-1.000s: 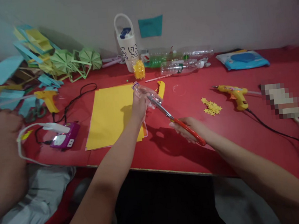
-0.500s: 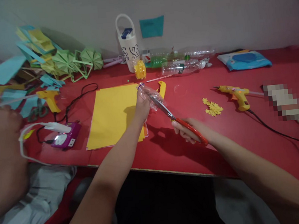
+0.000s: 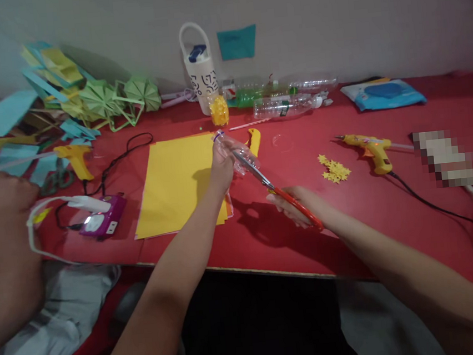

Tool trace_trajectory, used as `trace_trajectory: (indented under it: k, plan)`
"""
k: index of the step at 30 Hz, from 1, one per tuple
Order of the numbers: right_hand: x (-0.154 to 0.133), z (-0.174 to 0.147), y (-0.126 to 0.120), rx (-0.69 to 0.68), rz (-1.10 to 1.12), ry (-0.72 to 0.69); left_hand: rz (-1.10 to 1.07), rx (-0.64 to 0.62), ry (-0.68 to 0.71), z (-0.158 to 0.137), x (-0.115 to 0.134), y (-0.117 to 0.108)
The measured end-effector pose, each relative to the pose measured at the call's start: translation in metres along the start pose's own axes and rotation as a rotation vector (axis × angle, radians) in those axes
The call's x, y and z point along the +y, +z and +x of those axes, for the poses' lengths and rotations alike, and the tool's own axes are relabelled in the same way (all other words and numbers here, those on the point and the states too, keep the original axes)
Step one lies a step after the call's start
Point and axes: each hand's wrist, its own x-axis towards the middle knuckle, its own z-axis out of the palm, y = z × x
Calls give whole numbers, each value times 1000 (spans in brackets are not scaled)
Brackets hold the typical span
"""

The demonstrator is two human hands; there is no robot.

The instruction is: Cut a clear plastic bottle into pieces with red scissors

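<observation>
My left hand (image 3: 222, 165) is closed around a clear plastic bottle piece (image 3: 243, 153), its purple-ringed neck pointing up and away. In my right hand (image 3: 295, 206) are red-handled scissors (image 3: 288, 197), their blades reaching up-left to the plastic. The blades lie against the bottle piece; whether they are cutting through it I cannot tell. Below my left hand lies a stack of yellow paper (image 3: 179, 188). A yellow-handled tool (image 3: 254, 142) rests just behind the plastic, partly hidden by it.
Yellow paper stars (image 3: 335, 169) and a glue gun (image 3: 370, 150) lie to the right. Plastic bottles (image 3: 282, 106), a white tumbler (image 3: 202, 80) and a wipes pack (image 3: 383, 95) stand along the wall. At left are a purple power adapter (image 3: 103, 217), another glue gun (image 3: 76, 161) and a co-worker's hand (image 3: 7, 191).
The scissor handles look slightly closer together, with the scissors still at the plastic. The whole view has shifted a little, and the co-worker's hand has moved slightly.
</observation>
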Motion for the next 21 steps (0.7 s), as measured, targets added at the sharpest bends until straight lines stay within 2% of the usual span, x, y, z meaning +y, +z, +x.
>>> trace_trajectory:
  k: [5, 9, 13, 21]
  plan:
    - [-7, -2, 1, 6, 34, 7, 17, -48, 16, -1, 3, 1]
    - [-7, -3, 1, -43, 130, -42, 37, -62, -1, -5, 4, 5]
    - [-5, -1, -1, -60, 151, -81, 115, -111, 49, -8, 2, 7]
    - [-7, -4, 0, -8, 147, -7, 164, -147, 54, -11, 5, 10]
